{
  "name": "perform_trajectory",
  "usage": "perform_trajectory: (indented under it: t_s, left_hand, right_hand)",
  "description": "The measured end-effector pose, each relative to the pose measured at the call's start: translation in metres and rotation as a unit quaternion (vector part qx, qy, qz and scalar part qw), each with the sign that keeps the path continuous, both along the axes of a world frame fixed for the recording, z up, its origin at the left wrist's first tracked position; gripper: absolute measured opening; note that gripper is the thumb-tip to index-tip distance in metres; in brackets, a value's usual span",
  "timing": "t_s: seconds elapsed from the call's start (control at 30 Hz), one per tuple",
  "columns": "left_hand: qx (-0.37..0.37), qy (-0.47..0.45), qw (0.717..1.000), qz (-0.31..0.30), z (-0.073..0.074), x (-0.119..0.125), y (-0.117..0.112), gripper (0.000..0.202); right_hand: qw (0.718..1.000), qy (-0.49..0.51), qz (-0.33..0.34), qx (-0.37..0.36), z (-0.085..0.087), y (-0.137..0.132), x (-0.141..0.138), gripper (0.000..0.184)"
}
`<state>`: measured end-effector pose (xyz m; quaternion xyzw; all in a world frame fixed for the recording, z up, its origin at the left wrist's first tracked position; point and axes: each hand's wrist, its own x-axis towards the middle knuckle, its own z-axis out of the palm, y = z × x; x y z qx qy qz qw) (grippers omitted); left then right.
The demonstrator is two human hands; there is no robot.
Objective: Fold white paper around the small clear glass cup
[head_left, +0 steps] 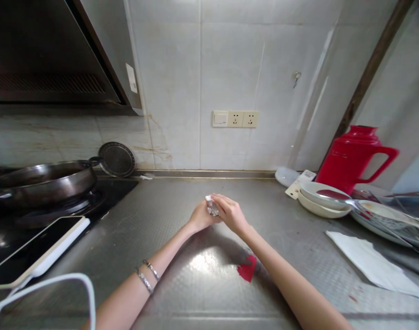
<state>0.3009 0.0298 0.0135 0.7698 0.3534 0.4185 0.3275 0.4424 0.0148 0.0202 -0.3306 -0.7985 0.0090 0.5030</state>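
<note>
Over the middle of the steel counter (161,256), both hands meet around a small crumpled white-and-silvery wrapper (212,209). My left hand (200,217) closes on it from the left, its fingers partly hidden behind the wrapper and the other hand. From the right, my right hand (231,212) grips the wrapper's top with bent fingers. What the wrapper contains, if anything, cannot be made out. A torn red scrap (247,268) lies on the counter, nearer to me, beside my right forearm.
At left, a steel pan (58,185) sits on the black stove near a phone (34,252) with a white cable (82,276). Bowls (319,208), a red thermos jug (350,158), a plate (377,224) with utensils and white paper (371,261) are at right.
</note>
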Motion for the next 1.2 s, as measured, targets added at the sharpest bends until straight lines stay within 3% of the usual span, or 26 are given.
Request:
perform_trajectory:
  t_s: [0.13, 0.27, 0.37, 0.5, 0.57, 0.67, 0.9, 1.03, 1.2]
  left_hand:
    - [0.008, -0.032, 0.999, 0.028, -0.006, -0.001, 0.005, 0.058]
    - [-0.061, -0.066, 0.995, 0.047, -0.008, 0.001, 0.008, 0.049]
    - [-0.119, -0.071, 0.99, 0.035, -0.005, 0.002, 0.005, 0.052]
    - [-0.274, -0.171, 0.945, -0.06, -0.001, -0.001, -0.001, 0.065]
    - [-0.325, -0.219, 0.913, -0.115, 0.0, -0.003, -0.002, 0.068]
    - [-0.364, -0.246, 0.886, -0.149, 0.0, -0.004, -0.003, 0.07]
    - [-0.439, -0.285, 0.833, -0.181, 0.0, 0.001, -0.008, 0.071]
    - [-0.472, -0.303, 0.81, -0.171, -0.002, 0.007, -0.009, 0.071]
    - [-0.472, -0.32, 0.807, -0.153, -0.003, 0.007, -0.007, 0.067]
  right_hand:
    - [0.999, -0.02, 0.042, 0.018, 0.004, -0.004, -0.001, 0.026]
    - [0.998, -0.019, 0.062, 0.014, 0.005, -0.007, -0.002, 0.025]
    - [0.997, 0.076, -0.008, -0.008, 0.006, -0.004, 0.0, 0.027]
    - [0.952, 0.249, -0.161, -0.075, 0.011, 0.005, 0.01, 0.041]
    - [0.939, 0.272, -0.182, -0.104, 0.012, 0.01, 0.015, 0.046]
    - [0.935, 0.283, -0.174, -0.124, 0.011, 0.014, 0.019, 0.049]
    - [0.954, 0.205, -0.2, -0.09, 0.007, 0.009, 0.013, 0.045]
    - [0.979, 0.124, -0.148, -0.069, -0.001, 0.005, 0.004, 0.038]
    - [0.99, 0.076, -0.103, -0.057, -0.008, 0.004, -0.007, 0.03]
